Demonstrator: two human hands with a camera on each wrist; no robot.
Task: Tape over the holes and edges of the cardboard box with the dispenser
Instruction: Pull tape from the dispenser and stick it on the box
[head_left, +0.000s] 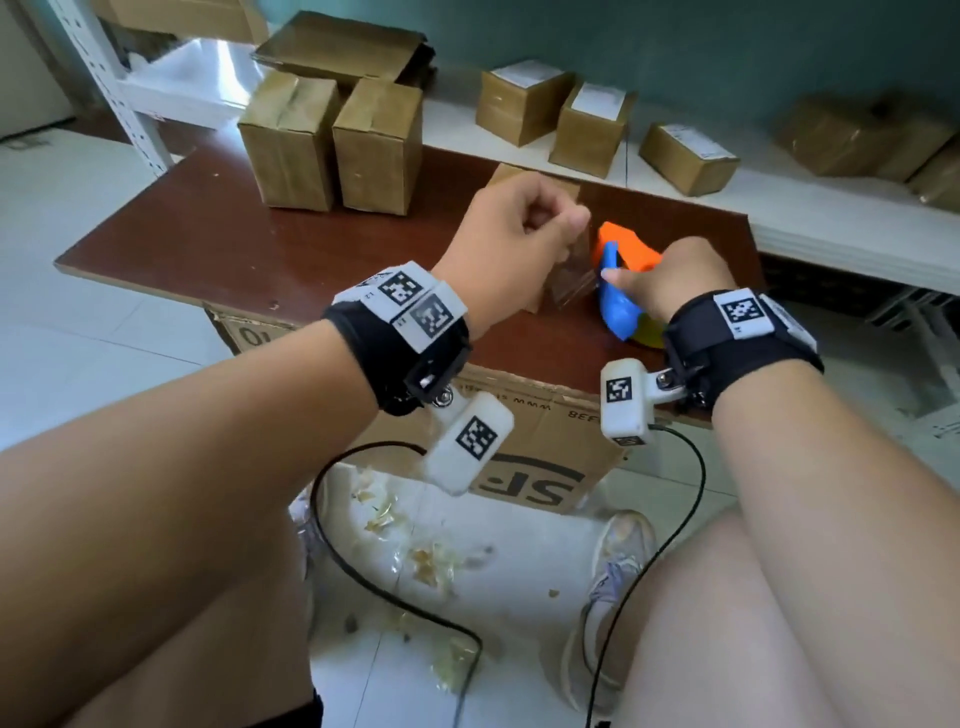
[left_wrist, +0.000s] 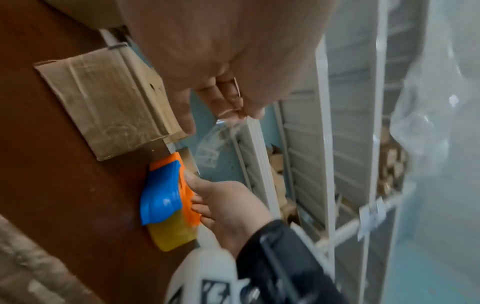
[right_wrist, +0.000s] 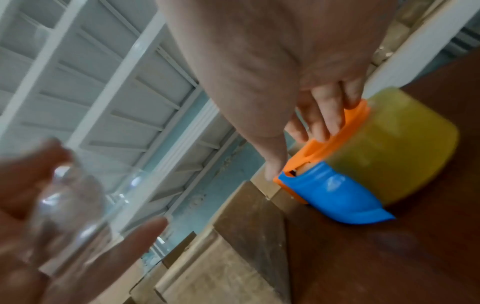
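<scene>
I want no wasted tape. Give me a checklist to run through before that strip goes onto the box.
1. Left hand pinches the free end of the clear tape: ok.
2. Right hand grips the dispenser: ok.
3. Dispenser rests on the brown table: ok.
4. Strip free of wrinkles: cannot tell, blurred.
5. Cardboard box lies beside the dispenser: ok.
6. Strip cut from the roll: cannot tell.

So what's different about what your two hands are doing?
The left hand is up in the air, pinching a strip of clear tape; the right hand is low, its grip on the orange and blue dispenser standing on the brown table. The left holds something thin and see-through, the right something chunky and bright. Both wear black wrist straps.
</scene>
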